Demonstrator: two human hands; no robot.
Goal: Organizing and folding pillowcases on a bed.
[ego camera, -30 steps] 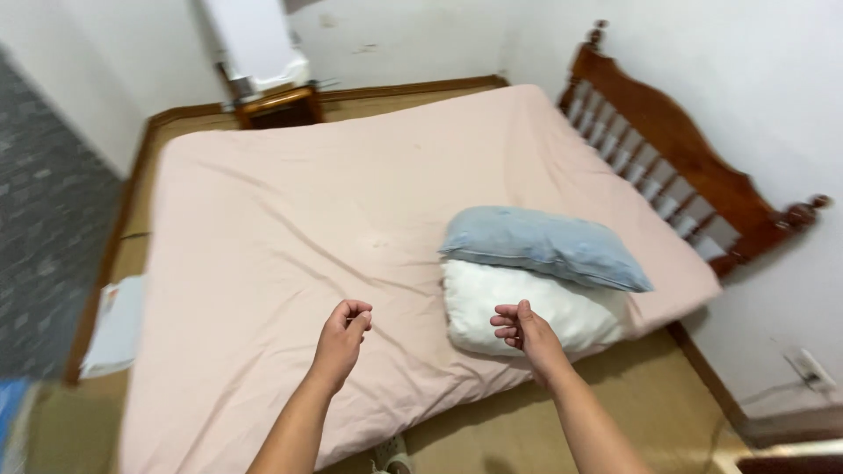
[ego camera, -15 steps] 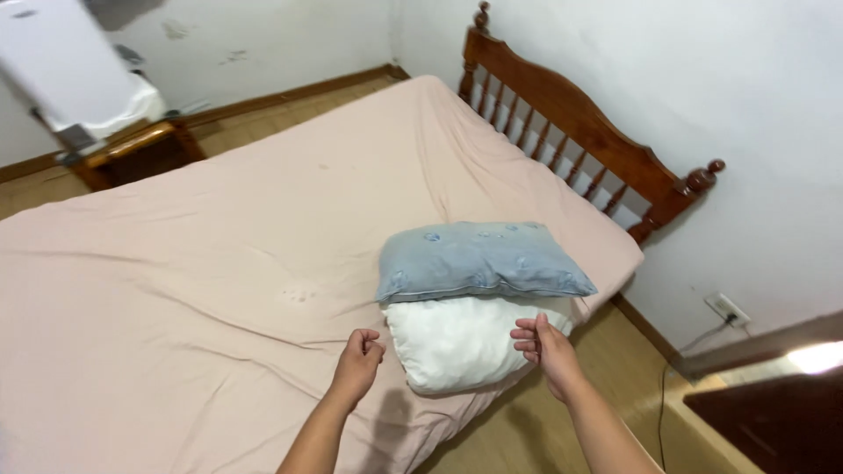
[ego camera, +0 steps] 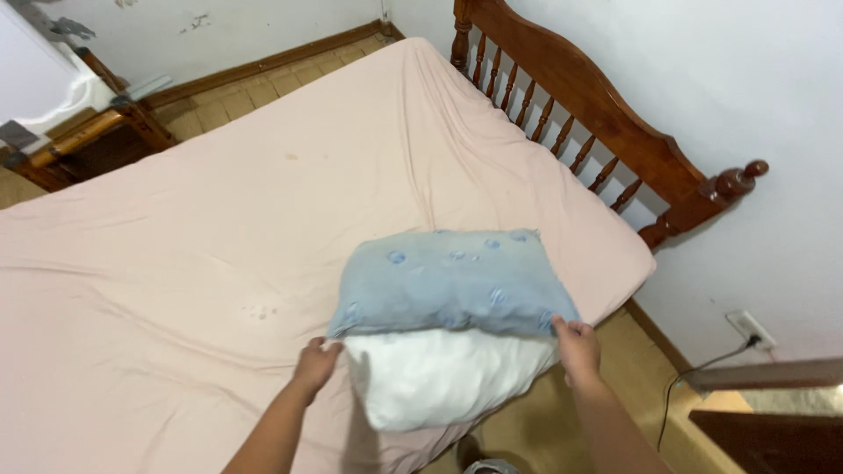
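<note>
My left hand (ego camera: 314, 362) pinches the blue pillow's (ego camera: 452, 281) near-left corner, fingers closed on it. My right hand (ego camera: 578, 344) grips its near-right corner. The blue pillow lies atop a white pillow (ego camera: 439, 376), on the pink sheet (ego camera: 219, 228), near the headboard (ego camera: 606, 114).

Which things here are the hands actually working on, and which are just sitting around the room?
In hand:
left hand at the blue pillow's near left corner
right hand at its near right corner
white pillow directly beneath

Just there:
pink sheet
wooden headboard
side table
wall socket with cable
</note>
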